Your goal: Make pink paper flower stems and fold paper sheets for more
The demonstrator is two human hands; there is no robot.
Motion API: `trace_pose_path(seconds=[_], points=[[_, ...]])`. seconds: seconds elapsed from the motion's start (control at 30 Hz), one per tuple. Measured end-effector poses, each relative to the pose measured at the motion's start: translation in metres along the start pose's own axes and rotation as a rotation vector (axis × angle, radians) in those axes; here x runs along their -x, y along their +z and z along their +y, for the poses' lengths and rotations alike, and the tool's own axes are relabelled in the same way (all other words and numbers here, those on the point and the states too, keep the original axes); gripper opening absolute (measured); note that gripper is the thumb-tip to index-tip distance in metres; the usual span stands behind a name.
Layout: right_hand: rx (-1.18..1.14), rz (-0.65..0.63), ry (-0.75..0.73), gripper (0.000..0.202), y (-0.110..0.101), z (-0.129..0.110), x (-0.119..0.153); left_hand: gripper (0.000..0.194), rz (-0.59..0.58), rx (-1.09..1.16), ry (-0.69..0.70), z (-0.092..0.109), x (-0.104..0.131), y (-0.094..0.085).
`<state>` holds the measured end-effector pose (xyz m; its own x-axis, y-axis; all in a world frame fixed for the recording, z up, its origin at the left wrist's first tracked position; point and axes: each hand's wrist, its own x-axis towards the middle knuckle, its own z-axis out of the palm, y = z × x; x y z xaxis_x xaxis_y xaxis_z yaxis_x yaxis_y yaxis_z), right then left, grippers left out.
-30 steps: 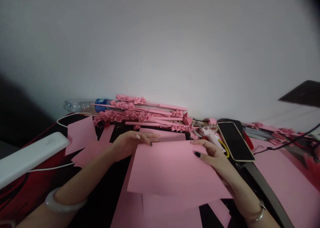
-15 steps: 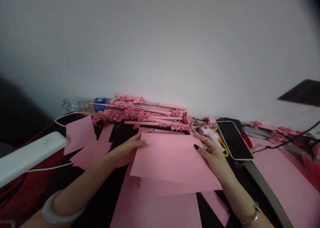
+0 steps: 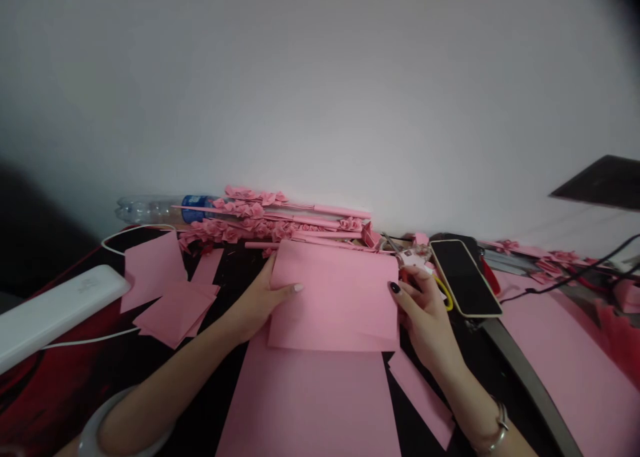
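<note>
A pink sheet of paper, bent over at its top, is held up between my two hands. My left hand pinches its left edge, thumb on the front and the other fingers hidden behind. On the right edge, my right hand grips it with the dark-nailed thumb in front. Beneath lies a larger pink sheet on the dark table. A narrow pink strip rests to its right. Small cut pink squares are piled left of my left hand.
Pink paper flower stems lie along the wall beside a clear plastic bottle. Right of my right hand are yellow-handled scissors, a phone and a large pink sheet. A white power bank with a cable sits left.
The held sheet has been raised and straightened, and its loose lower layer no longer hangs out below. My right hand has shifted slightly down along the right edge.
</note>
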<state>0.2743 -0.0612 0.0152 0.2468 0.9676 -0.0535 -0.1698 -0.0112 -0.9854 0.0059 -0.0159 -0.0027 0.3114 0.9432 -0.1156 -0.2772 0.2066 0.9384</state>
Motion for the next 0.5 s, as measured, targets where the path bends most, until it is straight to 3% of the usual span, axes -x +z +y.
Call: trace_pose_path(seconds=[0.1, 0.27, 0.4, 0.5], points=[[0.065, -0.098, 0.055, 0.025, -0.0014, -0.0010, 0.0013, 0.092, 0.078, -0.143, 0.056, 0.0027, 0.0005, -0.0013], [0.218, -0.295, 0.137, 0.026, -0.0006, -0.0006, 0.0047, 0.097, 0.143, -0.189, 0.083, 0.0075, 0.0014, 0.0009], [0.223, -0.257, 0.096, 0.021, -0.0012, 0.0012, 0.0040, 0.106, 0.090, -0.061, 0.000, 0.0094, 0.0013, 0.0007], [0.173, -0.216, 0.093, 0.022, -0.0024, 0.0009, 0.0025, 0.098, 0.068, 0.006, -0.031, 0.0079, 0.0001, -0.0027]])
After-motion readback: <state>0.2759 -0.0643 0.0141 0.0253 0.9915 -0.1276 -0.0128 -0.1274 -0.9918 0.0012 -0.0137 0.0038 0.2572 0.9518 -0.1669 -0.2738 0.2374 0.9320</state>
